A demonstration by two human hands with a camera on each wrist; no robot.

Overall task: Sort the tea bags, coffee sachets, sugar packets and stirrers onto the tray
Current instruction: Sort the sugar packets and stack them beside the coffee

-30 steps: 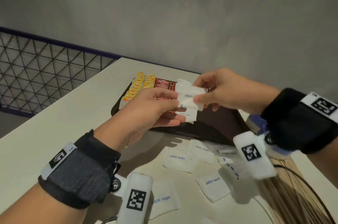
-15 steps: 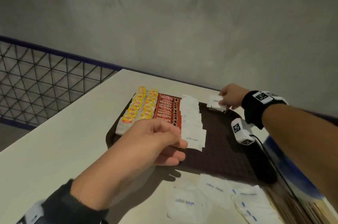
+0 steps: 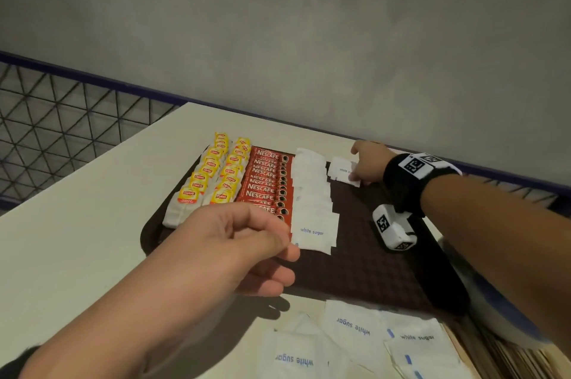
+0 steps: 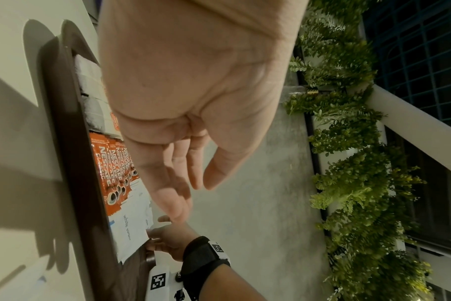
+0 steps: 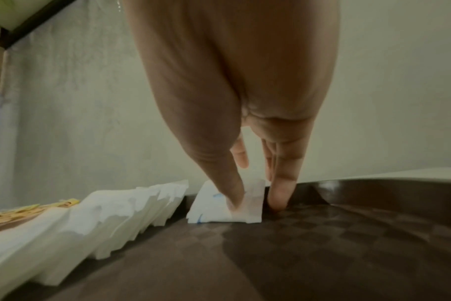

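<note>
A dark brown tray (image 3: 370,255) carries two rows of yellow tea bags (image 3: 213,174), a row of red coffee sachets (image 3: 262,184) and a row of white sugar packets (image 3: 312,193). At the tray's far end, right of that row, my right hand (image 3: 355,168) pinches one sugar packet (image 3: 340,170). In the right wrist view the packet (image 5: 214,209) stands tilted on the tray under my thumb, with my right hand (image 5: 256,201) around it. My left hand (image 3: 287,267) hovers over the tray's near left, fingers loosely curled. The left wrist view shows this hand (image 4: 193,195) holding nothing.
Several loose sugar packets (image 3: 352,326) lie on the white table in front of the tray. Wooden stirrers (image 3: 525,360) lie at the bottom right beside a blue and white object (image 3: 494,301). A wire mesh fence (image 3: 61,119) stands to the left, and a grey wall rises behind the table.
A second ago both hands held sugar packets above the tray. My right hand has carried one packet to the tray's far end. My left hand has let go and hovers.
</note>
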